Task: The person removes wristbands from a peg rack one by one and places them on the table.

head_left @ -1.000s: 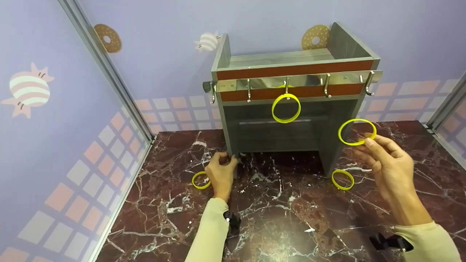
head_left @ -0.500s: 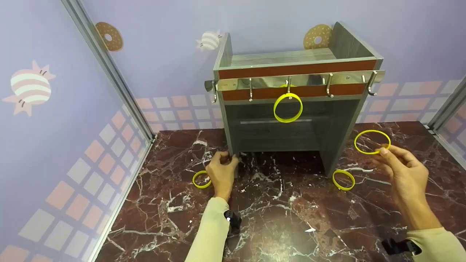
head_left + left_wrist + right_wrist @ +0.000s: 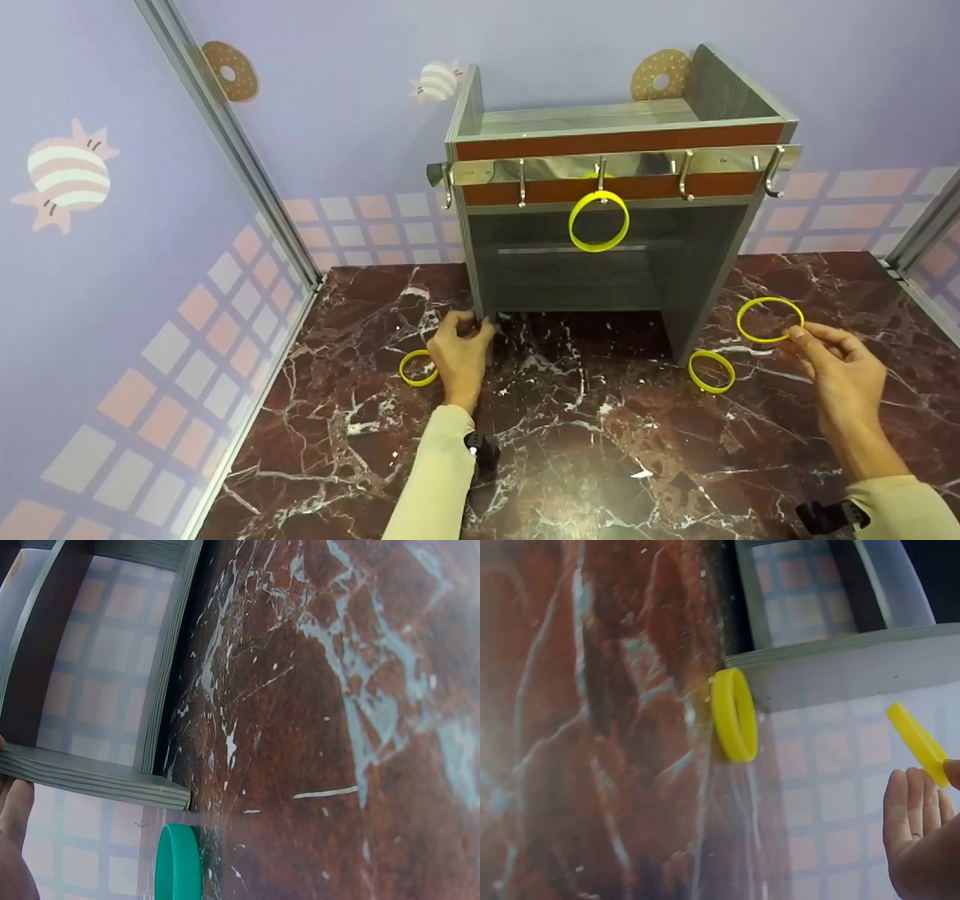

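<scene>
On the right, my right hand (image 3: 847,382) pinches a yellow ring (image 3: 770,320) between thumb and fingers, above the table. A second yellow ring (image 3: 711,372) lies on the table by the right foot of a grey wooden shelf (image 3: 697,255). My left hand (image 3: 459,360) grips the lower front edge of the shelf's left side panel (image 3: 105,781), with digits on both sides of it. Another ring (image 3: 418,368) rests just left of that hand; it looks green in the left wrist view. One more yellow ring (image 3: 599,221) hangs from the middle hook (image 3: 601,176).
A metal strip (image 3: 562,169) with several hooks runs across the shelf's red-brown front. The dark red marbled table (image 3: 540,465) carries everything. Patterned walls (image 3: 360,112) stand behind and at the sides, joined by a metal corner post (image 3: 225,135).
My right hand has moved right and down with its ring, away from the shelf. The left hand keeps its grip on the side panel. The view has shifted slightly.
</scene>
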Demonstrator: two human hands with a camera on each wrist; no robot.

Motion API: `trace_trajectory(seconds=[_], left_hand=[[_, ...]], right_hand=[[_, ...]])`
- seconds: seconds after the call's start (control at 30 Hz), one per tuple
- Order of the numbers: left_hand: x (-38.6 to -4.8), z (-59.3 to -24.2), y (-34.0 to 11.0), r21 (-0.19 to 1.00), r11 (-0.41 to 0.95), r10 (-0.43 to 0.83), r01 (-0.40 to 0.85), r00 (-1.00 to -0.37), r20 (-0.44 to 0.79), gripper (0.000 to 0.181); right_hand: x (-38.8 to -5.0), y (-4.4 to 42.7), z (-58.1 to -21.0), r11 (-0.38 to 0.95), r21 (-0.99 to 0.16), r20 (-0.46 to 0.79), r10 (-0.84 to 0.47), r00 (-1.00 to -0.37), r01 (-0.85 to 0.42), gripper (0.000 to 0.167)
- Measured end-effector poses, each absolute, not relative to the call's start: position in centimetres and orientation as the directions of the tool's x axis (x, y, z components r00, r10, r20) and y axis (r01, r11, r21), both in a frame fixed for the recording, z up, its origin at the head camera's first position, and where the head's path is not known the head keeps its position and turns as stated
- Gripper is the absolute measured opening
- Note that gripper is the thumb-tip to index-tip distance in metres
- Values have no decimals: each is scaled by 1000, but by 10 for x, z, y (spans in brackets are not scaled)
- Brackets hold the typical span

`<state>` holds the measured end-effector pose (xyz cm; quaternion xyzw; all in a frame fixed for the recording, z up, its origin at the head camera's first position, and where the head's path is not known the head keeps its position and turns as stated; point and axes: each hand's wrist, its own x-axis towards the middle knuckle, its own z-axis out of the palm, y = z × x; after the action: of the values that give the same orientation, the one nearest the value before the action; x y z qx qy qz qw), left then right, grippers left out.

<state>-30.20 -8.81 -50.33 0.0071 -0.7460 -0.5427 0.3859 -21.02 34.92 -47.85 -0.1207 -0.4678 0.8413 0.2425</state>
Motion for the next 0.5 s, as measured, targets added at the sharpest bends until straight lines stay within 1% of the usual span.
trace_trajectory(seconds=[0.23,0.5], left_hand=[[-301,-504,-88,815,407,-421,413,-707,568,13],[-302,-505,-89,811,411,-418,417,-704,574,13]], right_hand=[[-208,360,-493,-464,-859,-22,453,-891,-215,12],[-205,369,-506,-418,-895,-57,449,-892,-153,10]])
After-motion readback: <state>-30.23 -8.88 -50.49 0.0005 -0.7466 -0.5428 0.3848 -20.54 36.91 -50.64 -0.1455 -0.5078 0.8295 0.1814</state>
